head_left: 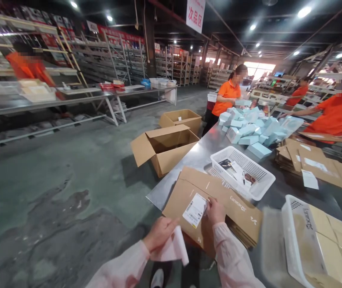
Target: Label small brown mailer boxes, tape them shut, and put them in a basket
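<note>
My left hand (161,233) is closed around a curled strip of pale pinkish-white label paper (173,247), which hangs over the near side of the cardboard. A white printed shipping label (195,210) lies on the top flattened cardboard box (185,186) of a stack at the table's corner. At the right edge of that label, my right hand (215,211) has its fingers pinched together on it. Part of the label is hidden by these fingers. Dark printing shows on the label, while white lettering marks the brown cardboard.
Behind the stack, a white basket (243,172) holds papers and a pen. Light-blue boxes (249,128) are heaped farther along the metal table (199,154). Open cartons (171,149) stand on the floor to the left. Co-workers in orange shirts (229,94) stand around the table.
</note>
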`<state>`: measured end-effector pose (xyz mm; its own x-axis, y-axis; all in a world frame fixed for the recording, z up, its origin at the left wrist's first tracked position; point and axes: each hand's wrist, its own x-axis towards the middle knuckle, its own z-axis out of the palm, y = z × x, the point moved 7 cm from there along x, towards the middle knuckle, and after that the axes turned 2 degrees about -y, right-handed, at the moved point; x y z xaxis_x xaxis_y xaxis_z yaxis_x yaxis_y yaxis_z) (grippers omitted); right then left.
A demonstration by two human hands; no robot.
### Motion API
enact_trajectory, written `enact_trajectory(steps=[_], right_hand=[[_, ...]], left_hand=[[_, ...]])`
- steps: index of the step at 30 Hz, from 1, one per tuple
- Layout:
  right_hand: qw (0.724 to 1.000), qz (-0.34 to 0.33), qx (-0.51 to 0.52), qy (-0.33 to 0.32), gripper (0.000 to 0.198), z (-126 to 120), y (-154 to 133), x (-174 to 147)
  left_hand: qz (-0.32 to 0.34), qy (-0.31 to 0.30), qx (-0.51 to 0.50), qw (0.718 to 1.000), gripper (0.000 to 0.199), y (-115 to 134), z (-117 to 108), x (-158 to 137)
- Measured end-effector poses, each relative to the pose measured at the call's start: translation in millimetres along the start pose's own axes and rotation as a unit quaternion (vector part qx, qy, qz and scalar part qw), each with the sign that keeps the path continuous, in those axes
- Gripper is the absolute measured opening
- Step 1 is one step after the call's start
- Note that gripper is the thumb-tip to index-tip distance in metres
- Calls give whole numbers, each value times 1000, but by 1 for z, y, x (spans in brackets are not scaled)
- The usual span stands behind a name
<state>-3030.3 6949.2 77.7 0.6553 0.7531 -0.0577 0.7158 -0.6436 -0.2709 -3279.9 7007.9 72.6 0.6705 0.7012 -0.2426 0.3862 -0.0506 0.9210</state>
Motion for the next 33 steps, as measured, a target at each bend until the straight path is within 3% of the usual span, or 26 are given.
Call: enact_trajectory(steps=[4, 7, 15, 26, 33], right_hand=[[1000, 17, -18, -8, 31, -1, -1, -4], [999, 25, -23, -11, 34, -2, -2, -5], [997, 50, -41, -29, 32, 1, -5, 1], [995, 70, -61, -32, 32, 12, -9, 7], [997, 77, -22, -20, 30, 19, -3, 14]], left_hand=[[53, -19, 81, 995, 30, 18, 12, 47], [41, -6, 93, 995, 27, 13, 16, 61], [11, 26, 151, 988, 32, -8, 12, 57], [16, 25, 189, 982, 29, 0, 15, 50], [25, 17, 182, 983, 30, 1, 13, 47]])
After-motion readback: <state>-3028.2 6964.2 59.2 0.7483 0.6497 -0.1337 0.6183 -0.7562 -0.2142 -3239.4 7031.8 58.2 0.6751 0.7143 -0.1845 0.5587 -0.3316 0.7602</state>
